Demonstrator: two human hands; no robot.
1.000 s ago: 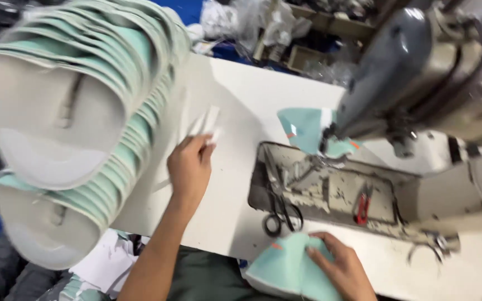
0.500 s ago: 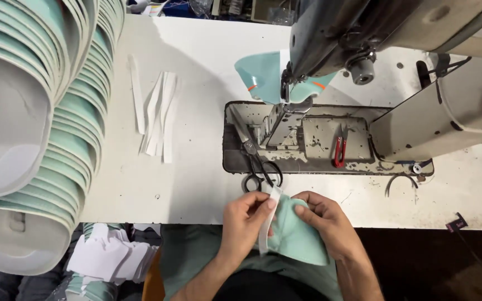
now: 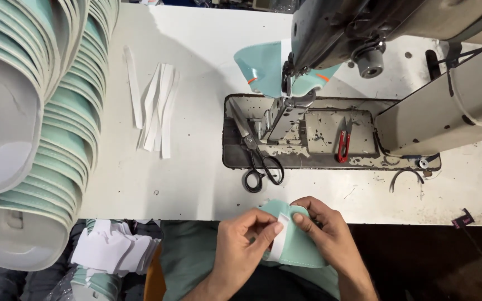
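Note:
My left hand (image 3: pixel 244 245) pinches a narrow white strip (image 3: pixel 278 241) between thumb and forefinger at the table's near edge. My right hand (image 3: pixel 324 231) holds a mint-green curved piece (image 3: pixel 297 251), with the strip laid against its upper face. Both hands touch at the fingertips over my lap. Directly beyond them lie black-handled scissors (image 3: pixel 258 159) on the metal bed of a grey sewing machine (image 3: pixel 330 28). Another mint-green piece (image 3: pixel 263 69) with orange marks sits under the machine's needle.
Several loose white strips (image 3: pixel 154 108) lie on the white table (image 3: pixel 196 184) to the left. Tall curved stacks of mint-and-white pieces (image 3: pixel 46 128) fill the left side. Red thread snips (image 3: pixel 343 146) rest on the machine bed. A pile of white cut pieces (image 3: pixel 112 251) sits below the table edge.
My left hand came back from the loose strips on the table with one strip. Both hands now meet over the green piece, strip pressed against it.

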